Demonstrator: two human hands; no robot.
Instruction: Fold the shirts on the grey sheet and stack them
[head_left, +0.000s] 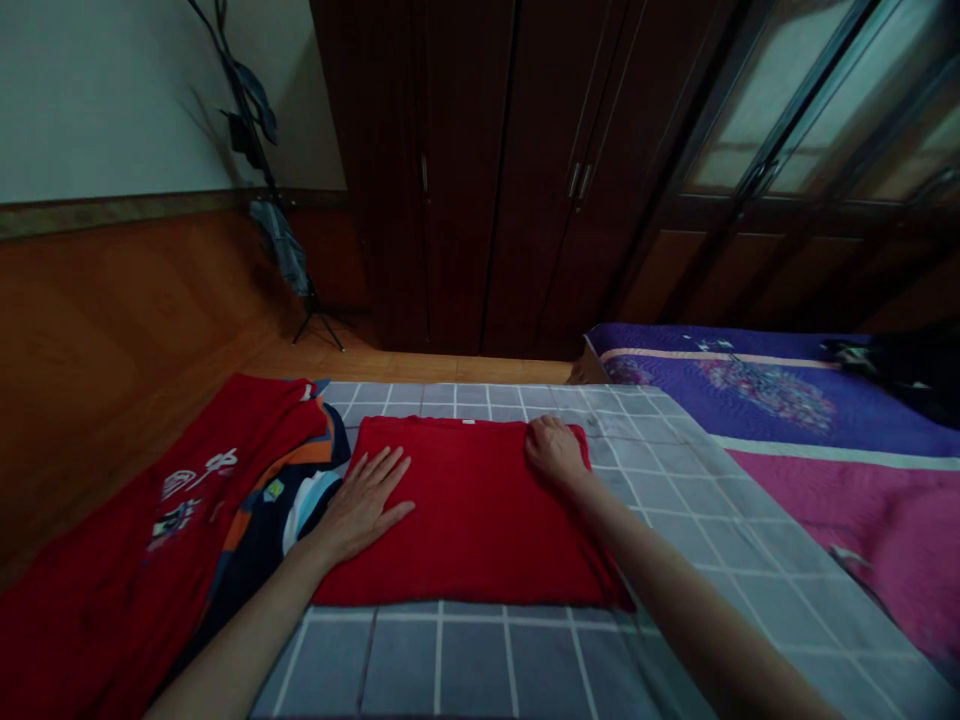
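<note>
Now 2 hands (365, 505) (556, 455) palm-down on folded red garment (465, 510)

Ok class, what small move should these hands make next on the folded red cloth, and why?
Probably square the near corner of the cloth with the right hand, since the left hand lies flat on it and that corner juts past the edge.

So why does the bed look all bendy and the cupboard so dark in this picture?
In the head view, the wide lens bends the lines of the grey checked bedsheet and stretches the right forearm; also in the head view, dim light turns the wardrobe nearly black, hiding its detail.
</note>
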